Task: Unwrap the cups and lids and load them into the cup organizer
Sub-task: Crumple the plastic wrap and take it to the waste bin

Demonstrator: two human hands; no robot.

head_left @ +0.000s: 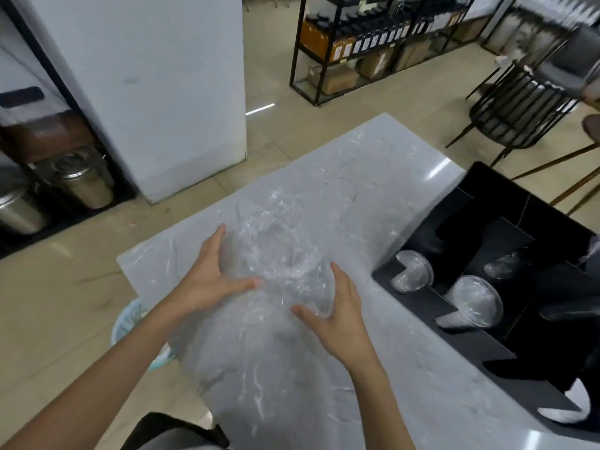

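A crumpled clear plastic wrapper (276, 254) lies on the grey marble table (341, 177). My left hand (211, 271) presses its left side with fingers spread. My right hand (337, 306) cups its right side, thumb and fingers curled around the film. What is inside the wrapper is too blurred to tell. The black cup organizer (487, 349) stands at the table's right edge. Clear dome lids (412, 271) fill one front slot, and a second stack of lids (474, 303) sits in the slot beside it. More clear pieces (503, 266) show deeper in.
A bin with a light blue liner (130, 319) stands on the floor left of the table. A white cabinet (156, 92) and steel canisters (84, 180) are at the far left. Black shelving (373, 43) and a black wire chair (519, 108) stand beyond the table.
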